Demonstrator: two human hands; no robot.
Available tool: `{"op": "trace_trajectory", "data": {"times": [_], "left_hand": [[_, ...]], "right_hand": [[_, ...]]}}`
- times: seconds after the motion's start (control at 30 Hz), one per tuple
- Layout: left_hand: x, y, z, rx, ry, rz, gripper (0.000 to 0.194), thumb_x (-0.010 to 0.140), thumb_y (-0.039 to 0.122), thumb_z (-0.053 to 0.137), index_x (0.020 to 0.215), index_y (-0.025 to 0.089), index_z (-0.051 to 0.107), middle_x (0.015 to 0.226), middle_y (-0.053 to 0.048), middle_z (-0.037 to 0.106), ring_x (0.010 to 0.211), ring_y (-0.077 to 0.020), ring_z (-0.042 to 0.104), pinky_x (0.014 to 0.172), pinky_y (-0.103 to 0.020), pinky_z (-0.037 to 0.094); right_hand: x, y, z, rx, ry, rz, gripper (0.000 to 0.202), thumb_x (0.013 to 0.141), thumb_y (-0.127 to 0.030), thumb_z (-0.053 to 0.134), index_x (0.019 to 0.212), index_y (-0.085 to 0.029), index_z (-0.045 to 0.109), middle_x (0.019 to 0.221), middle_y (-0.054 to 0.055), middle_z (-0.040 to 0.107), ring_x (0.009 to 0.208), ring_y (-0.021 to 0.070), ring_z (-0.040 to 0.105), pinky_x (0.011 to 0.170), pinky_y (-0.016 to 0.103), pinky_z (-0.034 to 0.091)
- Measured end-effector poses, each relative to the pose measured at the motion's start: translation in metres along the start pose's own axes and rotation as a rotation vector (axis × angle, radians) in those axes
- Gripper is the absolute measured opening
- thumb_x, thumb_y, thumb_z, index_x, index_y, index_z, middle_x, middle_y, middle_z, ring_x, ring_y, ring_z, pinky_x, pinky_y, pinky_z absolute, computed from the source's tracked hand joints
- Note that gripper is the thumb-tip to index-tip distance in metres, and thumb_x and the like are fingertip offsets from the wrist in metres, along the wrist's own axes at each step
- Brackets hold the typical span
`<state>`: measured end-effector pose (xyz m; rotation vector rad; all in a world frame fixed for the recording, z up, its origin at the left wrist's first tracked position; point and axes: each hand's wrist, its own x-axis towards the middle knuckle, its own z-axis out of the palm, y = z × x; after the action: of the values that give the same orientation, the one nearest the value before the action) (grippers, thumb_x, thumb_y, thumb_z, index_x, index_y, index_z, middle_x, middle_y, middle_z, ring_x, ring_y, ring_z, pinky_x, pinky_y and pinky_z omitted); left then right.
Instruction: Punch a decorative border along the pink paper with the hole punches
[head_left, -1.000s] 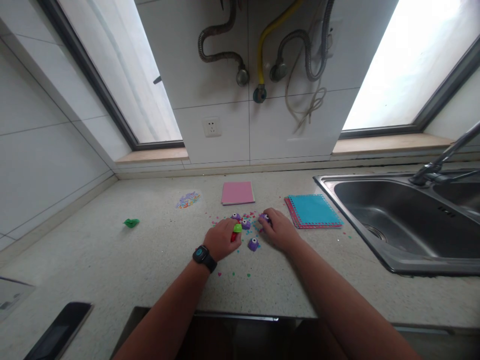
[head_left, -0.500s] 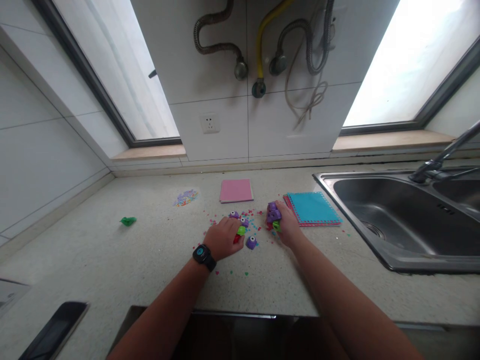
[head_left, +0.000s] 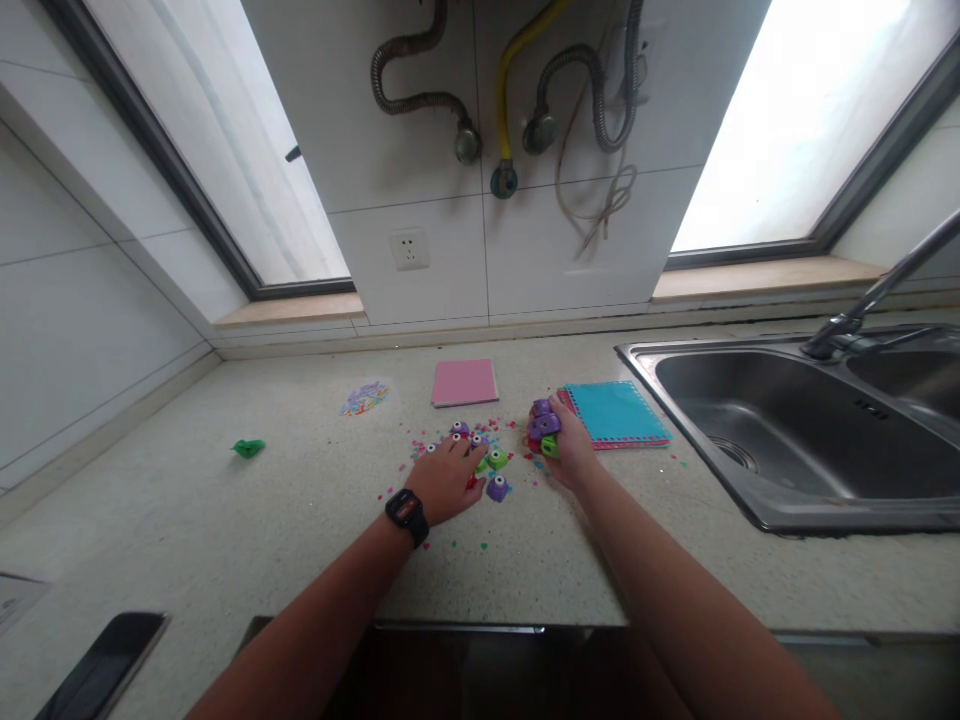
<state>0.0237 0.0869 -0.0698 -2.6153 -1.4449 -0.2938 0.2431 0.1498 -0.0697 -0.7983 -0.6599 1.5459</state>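
Several small purple and green pieces (head_left: 544, 424), with some red beside them, are clutched in my right hand (head_left: 571, 447), left of the blue sheets. My left hand (head_left: 448, 480), with a black watch on the wrist, is spread low over a group of small pieces with eyes. A green eyed piece (head_left: 496, 459) and a purple eyed piece (head_left: 498, 488) lie just right of its fingers. More purple pieces (head_left: 459, 429) show beyond the fingertips, and something red is near the thumb. Tiny coloured confetti surrounds them.
A pink sheet stack (head_left: 465, 383) lies behind the pieces. Blue sheets (head_left: 619, 412) lie to the right, beside the metal sink (head_left: 757, 515). Further left are a confetti patch (head_left: 364, 398), a green object (head_left: 248, 448) and a phone (head_left: 105, 665) at the front.
The fingers of my left hand have spread, and the green eyed piece now lies uncovered beside them. My right hand still holds its pieces. The whole view has shifted slightly.
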Motion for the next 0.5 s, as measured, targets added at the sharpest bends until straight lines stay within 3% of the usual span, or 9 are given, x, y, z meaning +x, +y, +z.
{"op": "trace_trajectory", "data": {"times": [0.27, 0.5], "left_hand": [[0.002, -0.008, 0.007, -0.023, -0.01, 0.04, 0.034, 0.091, 0.031, 0.054, 0.123, 0.022, 0.062, 0.106, -0.012, 0.063, 0.104, -0.0294, 0.056, 0.08, -0.04, 0.051], [0.004, -0.013, 0.012, -0.244, 0.016, -0.008, 0.033, 0.088, 0.028, 0.055, 0.12, 0.023, 0.064, 0.108, -0.012, 0.064, 0.105, -0.0301, 0.055, 0.086, -0.043, 0.049]], "right_hand": [[-0.001, -0.005, -0.001, 0.076, -0.02, 0.057, 0.029, 0.092, -0.042, 0.054, 0.078, -0.018, 0.061, 0.064, 0.0, 0.06, 0.044, 0.0125, 0.053, 0.042, 0.025, 0.047], [-0.001, -0.007, -0.002, 0.133, -0.019, 0.103, 0.03, 0.094, -0.042, 0.049, 0.079, -0.019, 0.06, 0.064, 0.001, 0.061, 0.048, 0.0137, 0.055, 0.046, 0.027, 0.051]]}}
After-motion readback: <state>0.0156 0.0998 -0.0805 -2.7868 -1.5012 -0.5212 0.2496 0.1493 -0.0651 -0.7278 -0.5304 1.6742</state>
